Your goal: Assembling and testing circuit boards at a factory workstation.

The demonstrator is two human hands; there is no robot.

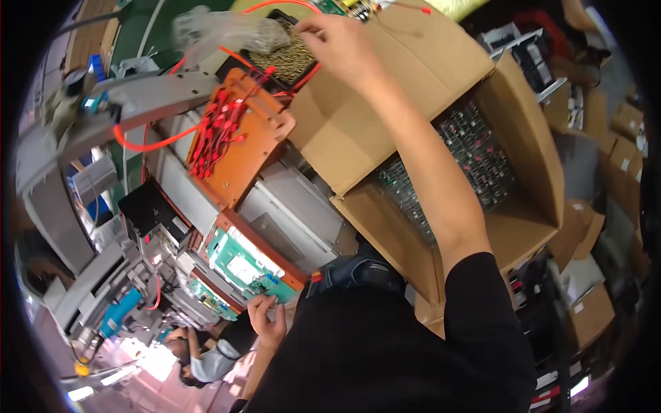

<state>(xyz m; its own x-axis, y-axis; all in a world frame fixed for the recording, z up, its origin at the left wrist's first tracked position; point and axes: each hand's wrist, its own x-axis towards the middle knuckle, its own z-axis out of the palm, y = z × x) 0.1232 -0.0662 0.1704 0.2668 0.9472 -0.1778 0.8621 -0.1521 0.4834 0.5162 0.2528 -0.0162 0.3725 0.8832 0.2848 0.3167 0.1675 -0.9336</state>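
My right hand is stretched out at the top, over the edge of a dark tray of small brass-coloured screws. Its fingertips are drawn together; whatever they may pinch is too small to see. Low in the picture, my left hand is curled beside the near end of a teal circuit board, which lies in an orange-brown frame. Thumb and fingers are bent close together there, and I cannot make out what is between them. Red-and-black wire leads lie in a bundle on an orange panel.
An open cardboard box holding many small electronic parts stands under my right forearm. Crumpled clear plastic lies beside the screw tray. A red hose loops past a grey metal arm. Another person is at the lower left.
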